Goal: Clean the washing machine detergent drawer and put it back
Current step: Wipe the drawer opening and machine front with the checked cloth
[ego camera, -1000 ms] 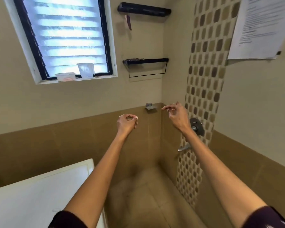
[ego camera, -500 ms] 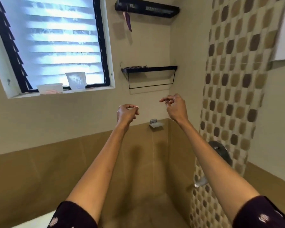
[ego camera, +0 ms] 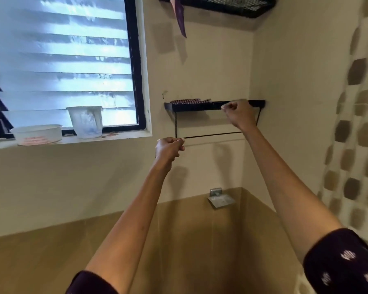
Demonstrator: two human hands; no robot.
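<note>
Neither the washing machine nor the detergent drawer is in view. My left hand point(ego camera: 169, 147) is raised in front of the wall with its fingers curled into a loose fist, holding nothing I can see. My right hand point(ego camera: 238, 114) is raised higher, level with the lower black wall shelf point(ego camera: 191, 106), its fingers curled too; whether it touches the shelf I cannot tell. Something small and dark red lies on the shelf's left part.
A louvred window point(ego camera: 62, 64) fills the upper left, with a white tub point(ego camera: 37, 134) and a clear plastic cup point(ego camera: 86, 122) on its sill. A second black shelf point(ego camera: 221, 5) hangs higher. A metal soap dish point(ego camera: 220, 200) is fixed low in the corner.
My view has tilted upward; the white washing machine top has left the frame. Both hands have risen, the right one up to the lower shelf.
</note>
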